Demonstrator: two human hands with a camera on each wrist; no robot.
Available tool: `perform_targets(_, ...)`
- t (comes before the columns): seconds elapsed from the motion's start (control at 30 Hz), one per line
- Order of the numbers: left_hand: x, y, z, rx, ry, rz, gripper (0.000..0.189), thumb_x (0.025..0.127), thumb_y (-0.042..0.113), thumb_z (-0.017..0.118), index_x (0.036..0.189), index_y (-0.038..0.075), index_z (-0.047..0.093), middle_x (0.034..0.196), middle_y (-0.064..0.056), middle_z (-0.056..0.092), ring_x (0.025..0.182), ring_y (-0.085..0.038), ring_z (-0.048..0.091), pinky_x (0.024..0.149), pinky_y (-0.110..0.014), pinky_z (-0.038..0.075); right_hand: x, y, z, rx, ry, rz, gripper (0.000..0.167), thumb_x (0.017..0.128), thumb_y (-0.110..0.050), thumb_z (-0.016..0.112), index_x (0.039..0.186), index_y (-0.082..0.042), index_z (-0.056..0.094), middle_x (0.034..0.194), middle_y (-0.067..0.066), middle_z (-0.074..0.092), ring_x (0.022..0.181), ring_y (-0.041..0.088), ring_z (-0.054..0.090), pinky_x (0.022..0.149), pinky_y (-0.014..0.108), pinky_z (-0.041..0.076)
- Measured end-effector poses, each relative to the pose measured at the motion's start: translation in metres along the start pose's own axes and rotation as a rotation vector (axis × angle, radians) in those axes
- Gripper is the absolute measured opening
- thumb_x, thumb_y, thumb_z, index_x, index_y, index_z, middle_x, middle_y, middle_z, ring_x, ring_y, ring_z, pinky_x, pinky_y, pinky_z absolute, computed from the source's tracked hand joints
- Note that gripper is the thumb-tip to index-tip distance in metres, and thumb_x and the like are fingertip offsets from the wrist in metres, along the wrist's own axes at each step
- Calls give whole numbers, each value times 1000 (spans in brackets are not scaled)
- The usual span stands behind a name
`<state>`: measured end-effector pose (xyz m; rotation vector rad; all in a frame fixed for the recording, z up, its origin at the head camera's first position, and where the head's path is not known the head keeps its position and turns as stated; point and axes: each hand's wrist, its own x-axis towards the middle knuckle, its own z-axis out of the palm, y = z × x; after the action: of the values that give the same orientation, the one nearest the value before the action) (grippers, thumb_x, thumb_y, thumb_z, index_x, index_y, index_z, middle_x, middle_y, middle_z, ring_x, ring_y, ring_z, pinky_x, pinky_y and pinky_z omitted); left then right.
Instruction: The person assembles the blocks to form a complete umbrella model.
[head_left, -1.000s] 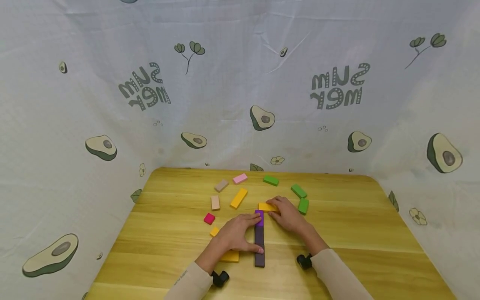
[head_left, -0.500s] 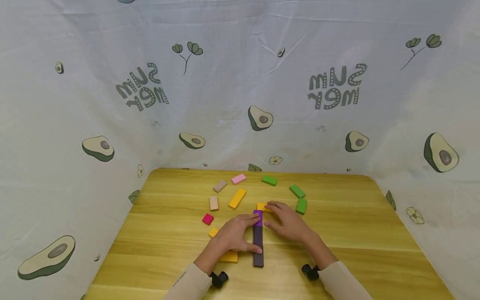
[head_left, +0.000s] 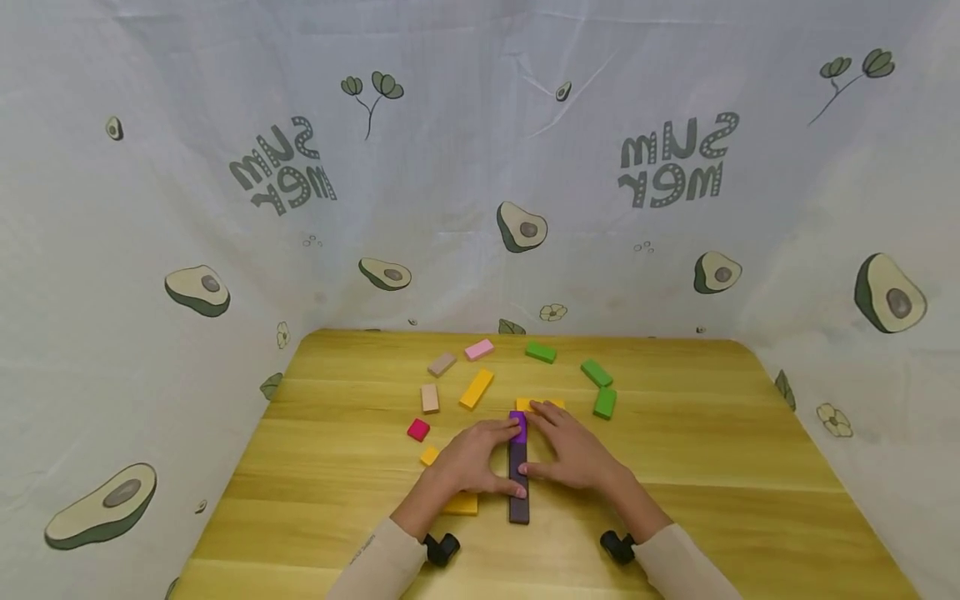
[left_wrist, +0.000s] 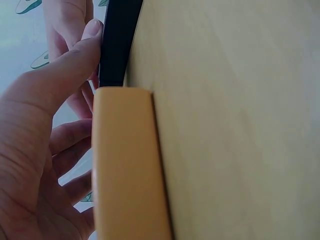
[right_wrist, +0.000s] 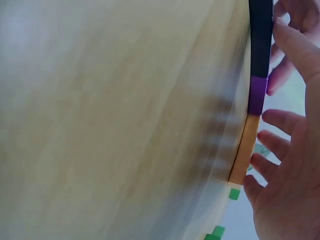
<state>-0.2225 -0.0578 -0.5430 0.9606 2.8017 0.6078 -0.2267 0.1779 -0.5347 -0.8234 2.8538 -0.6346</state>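
A straight row of dark purple blocks (head_left: 518,510) lies in front of me, with a bright purple block (head_left: 520,437) at its far end. Crosswise beyond it sits a yellow block (head_left: 556,405). My left hand (head_left: 467,460) spans the row from the left, index fingertip on the bright purple block and thumb on the dark part. From the right, my right hand (head_left: 576,452) has its thumb against the dark part and its spread fingers along the yellow block, as the right wrist view shows. Another yellow block (left_wrist: 129,165) lies beneath my left wrist.
Toward the back lie several green blocks (head_left: 596,373), a pink block (head_left: 479,350), beige blocks (head_left: 430,398) and a slanted yellow block (head_left: 477,389). A red block (head_left: 418,430) and a small yellow piece (head_left: 430,455) lie left. A printed cloth (head_left: 450,167) hangs behind the wooden table (head_left: 697,433).
My right hand has let go of the crosswise yellow block and shifted left and nearer, its thumb now at the dark blocks. My left hand has stayed on the row.
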Motion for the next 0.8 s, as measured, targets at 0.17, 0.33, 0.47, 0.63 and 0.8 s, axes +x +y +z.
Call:
perform_targets(0.17,0,-1,-1,11,9,2,107,74,79,73,157,16,46,161,2,45,148,-21,45,121,-40,40,3,2,1,-15,-7,-14,96,84,-72,68,156,-12,46,166,12,35,155,42,27,121,65,29)
perform_targets(0.33,1,-1,-1,4,5,-6,107,74,78,74,157,16,45,161,1,46,148,-21,45,121,-40,39,4,3,0,-33,-13,-23,98,82,-75,67,156,-13,47,166,13,36,155,43,28,121,66,29)
perform_targets(0.47,1,-1,0,-2,7,-7,107,75,78,74,157,16,45,160,1,46,148,-21,45,121,-40,40,5,2,-1,-42,-16,-23,98,81,-75,68,155,-14,48,165,13,38,153,44,30,119,67,31)
perform_targets(0.63,1,0,1,-1,1,-10,106,75,78,74,157,17,46,160,2,46,148,-20,45,120,-39,40,5,3,-2,-38,-21,-20,96,81,-76,68,155,-19,48,165,12,37,153,44,30,119,68,31)
perform_targets(0.8,0,1,0,3,-5,-17,105,75,77,74,157,17,46,160,1,47,148,-20,45,120,-40,40,5,4,-1,-30,-29,-23,95,81,-76,67,156,-20,48,166,11,36,154,44,29,118,69,31)
